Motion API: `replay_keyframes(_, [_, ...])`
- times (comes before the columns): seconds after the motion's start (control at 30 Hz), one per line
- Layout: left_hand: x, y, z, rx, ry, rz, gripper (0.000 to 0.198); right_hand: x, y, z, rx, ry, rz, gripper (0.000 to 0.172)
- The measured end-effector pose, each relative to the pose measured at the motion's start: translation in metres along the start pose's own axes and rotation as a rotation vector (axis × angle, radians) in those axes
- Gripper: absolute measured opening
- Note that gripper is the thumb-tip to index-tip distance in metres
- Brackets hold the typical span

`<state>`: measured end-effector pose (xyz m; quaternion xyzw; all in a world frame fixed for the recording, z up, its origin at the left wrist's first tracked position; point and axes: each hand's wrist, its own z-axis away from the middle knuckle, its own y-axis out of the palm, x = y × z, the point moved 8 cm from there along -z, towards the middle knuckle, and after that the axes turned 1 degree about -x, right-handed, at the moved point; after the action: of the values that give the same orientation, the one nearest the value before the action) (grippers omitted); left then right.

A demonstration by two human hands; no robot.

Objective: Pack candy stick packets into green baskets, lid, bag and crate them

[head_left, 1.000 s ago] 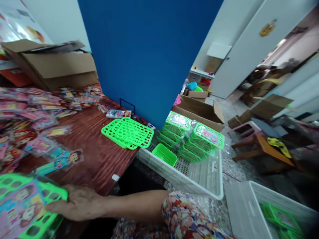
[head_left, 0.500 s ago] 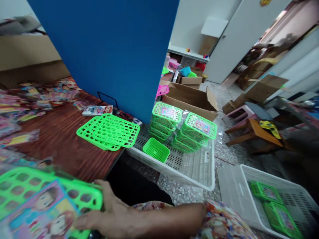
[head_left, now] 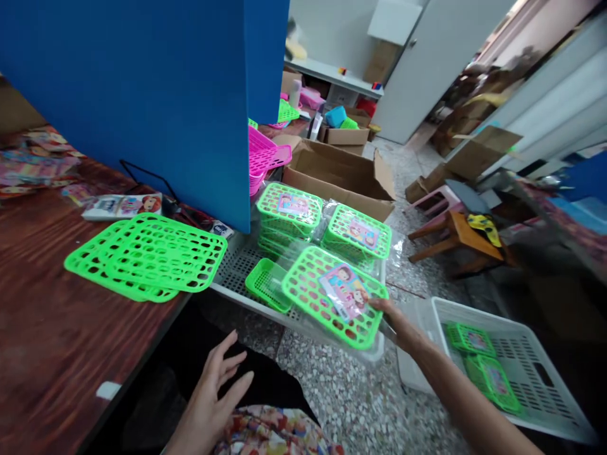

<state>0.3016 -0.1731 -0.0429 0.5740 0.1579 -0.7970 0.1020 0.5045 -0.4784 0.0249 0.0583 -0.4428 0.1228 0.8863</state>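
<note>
My right hand [head_left: 393, 322] grips the right end of a bagged green plastic basket [head_left: 308, 287] with a perforated lid and a picture card on top. It hangs tilted over the white crate [head_left: 232, 294], in front of two stacks of similar packed baskets, the left stack [head_left: 289, 212] and the right stack [head_left: 360, 234]. A small bare green basket [head_left: 260, 284] sits in the crate, partly hidden by the held one. My left hand [head_left: 220, 379] is empty above my lap, fingers apart. Loose green lids [head_left: 161, 253] lie overlapped on the wooden table beside it.
The blue panel [head_left: 142, 95] stands on the table [head_left: 42, 328], where packets [head_left: 38, 164] lie. Behind the crate is an open cardboard box [head_left: 332, 174] near pink baskets [head_left: 260, 158]. A second white crate [head_left: 545, 354] with two green baskets and a wooden stool [head_left: 474, 237] are at right.
The packed basket has gone from the lower left, above the table, to over the crate in my right hand. My left hand has come into view, empty. The view has turned right.
</note>
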Motion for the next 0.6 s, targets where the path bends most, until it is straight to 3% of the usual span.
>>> replay_keyframes(0.1, [0.008,-0.010,-0.014,0.037,-0.007,-0.040,0.065,-0.021,-0.040,-0.021,-0.066,-0.020,-0.009,0.031])
replay_keyframes(0.2, [0.008,-0.022,-0.019,0.006,0.002,-0.057,0.067,-0.046,-0.057,-0.048,-0.093,0.001,0.023,0.031])
replay_keyframes(0.4, [0.009,-0.045,-0.012,-0.087,-0.087,-0.084,0.072,-0.096,-0.073,-0.111,-0.098,0.171,0.263,0.044])
replay_keyframes(0.6, [0.023,-0.066,0.004,-0.186,-0.178,-0.123,0.075,-0.121,-0.066,-0.163,-0.062,0.176,0.294,0.048])
